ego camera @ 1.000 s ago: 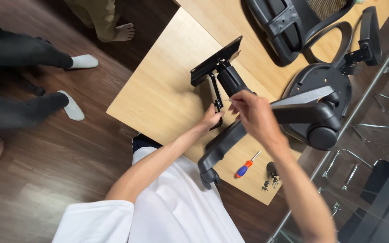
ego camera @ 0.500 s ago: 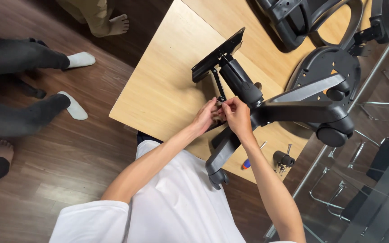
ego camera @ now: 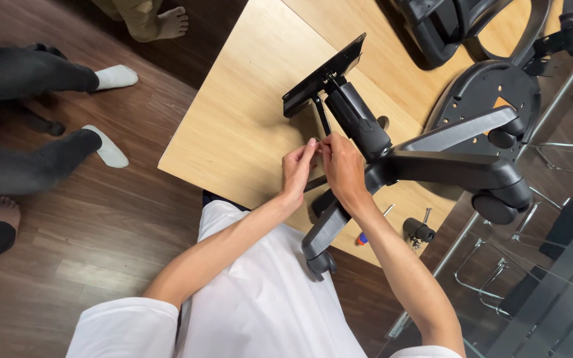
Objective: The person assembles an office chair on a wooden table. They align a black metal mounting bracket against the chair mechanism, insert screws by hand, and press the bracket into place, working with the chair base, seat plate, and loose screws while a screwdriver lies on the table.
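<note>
Closest in, a caster (ego camera: 321,262) on the black chair base (ego camera: 426,166) sits at the edge of the wooden table (ego camera: 247,126). Both hands meet just above it: left hand (ego camera: 297,170) and right hand (ego camera: 342,169) have fingertips pinched shut on the thin lever (ego camera: 321,116) beside the column (ego camera: 359,119). Further back is the tilted mounting plate (ego camera: 323,74), then the seat pan (ego camera: 485,93).

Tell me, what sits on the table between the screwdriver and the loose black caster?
In the head view, a small metal bolt lies on the wooden table between the screwdriver and the loose black caster, apart from both.
</note>
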